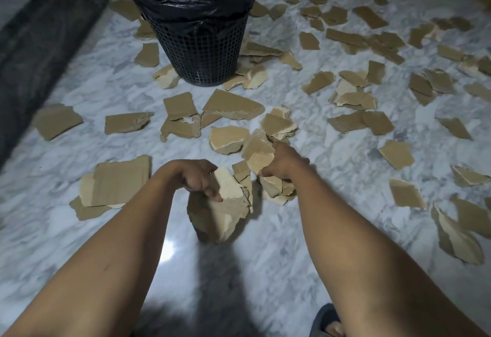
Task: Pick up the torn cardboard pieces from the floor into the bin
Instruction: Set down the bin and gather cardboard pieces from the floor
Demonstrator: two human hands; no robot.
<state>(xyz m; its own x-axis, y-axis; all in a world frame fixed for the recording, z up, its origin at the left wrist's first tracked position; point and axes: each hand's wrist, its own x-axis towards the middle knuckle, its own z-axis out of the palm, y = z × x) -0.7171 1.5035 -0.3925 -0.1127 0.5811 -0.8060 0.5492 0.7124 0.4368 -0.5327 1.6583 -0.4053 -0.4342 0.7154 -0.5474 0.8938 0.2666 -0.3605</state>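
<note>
Fingers of both hands clutch torn brown cardboard pieces; the black mesh plastic bin stands ahead, slightly left.

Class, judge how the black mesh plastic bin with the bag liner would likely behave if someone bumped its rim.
The black mesh plastic bin probably weighs little, given its open lattice walls. It tapers to a narrower base, so a push at the rim could tip it. On the glossy marble floor it may slide instead.
</note>
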